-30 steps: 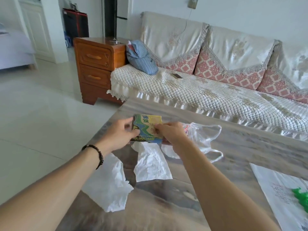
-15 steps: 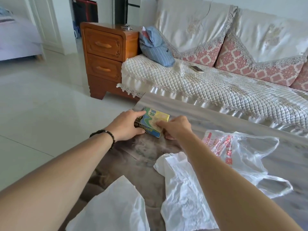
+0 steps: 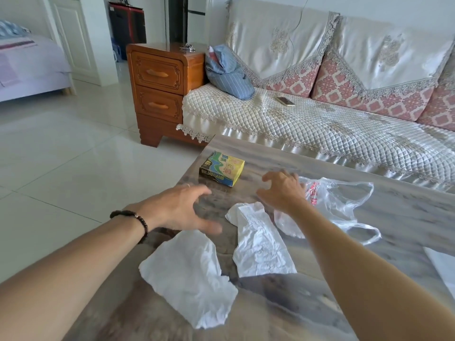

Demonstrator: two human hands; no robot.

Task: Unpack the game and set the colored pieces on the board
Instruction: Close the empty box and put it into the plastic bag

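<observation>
Head view shows the small game box (image 3: 222, 168) lying flat near the far left corner of the table (image 3: 406, 207), apart from both hands: the left hand (image 3: 181, 207) hovers in front of it with fingers spread wide and holds nothing, and the right hand (image 3: 283, 188) is also empty, its fingers loosely curved, just above the clear plastic bag (image 3: 344, 200). The box looks like thin printed cardboard, so I judge it light, fairly stiff but easy to dent, and a little smooth. It is best taken by its two long sides, and the end flap opened gently.
</observation>
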